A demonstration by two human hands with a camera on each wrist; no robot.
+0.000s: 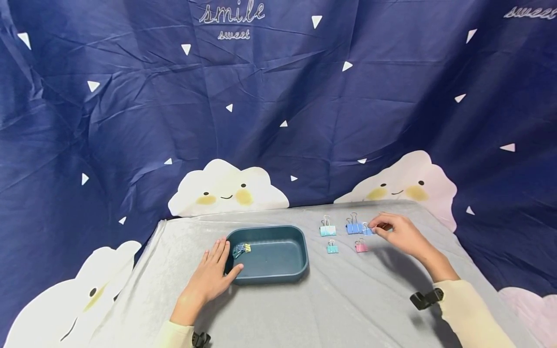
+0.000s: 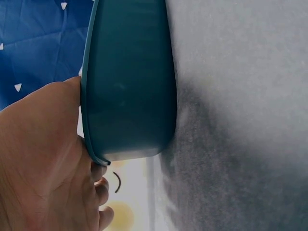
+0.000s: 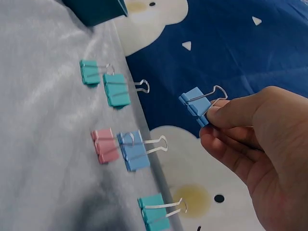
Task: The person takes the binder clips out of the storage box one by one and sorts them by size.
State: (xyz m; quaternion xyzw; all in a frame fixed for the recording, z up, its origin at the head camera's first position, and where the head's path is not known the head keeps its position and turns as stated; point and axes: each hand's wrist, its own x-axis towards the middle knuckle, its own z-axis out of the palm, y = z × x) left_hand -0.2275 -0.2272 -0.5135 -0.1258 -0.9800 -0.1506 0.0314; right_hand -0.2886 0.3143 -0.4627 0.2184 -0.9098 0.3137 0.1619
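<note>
My right hand (image 1: pixel 402 234) pinches a small blue binder clip (image 3: pixel 196 102) between thumb and fingers, raised over the cloth. Close to it in the head view are a larger blue binder clip (image 1: pixel 354 228) and a small pink binder clip (image 1: pixel 361 246). A large teal binder clip (image 1: pixel 328 230) and a small teal binder clip (image 1: pixel 332 249) stand farther left. One more teal clip (image 3: pixel 154 212) is mostly hidden behind the right hand in the head view. My left hand (image 1: pixel 210 274) rests with extended fingers on the left rim of a dark teal box (image 1: pixel 270 279).
A few small clips (image 1: pixel 241 249), dark and yellow, lie in the box's left end. Grey cloth (image 1: pixel 278 314) covers the table. Behind it hangs a navy curtain (image 1: pixel 278 96) with clouds and triangles.
</note>
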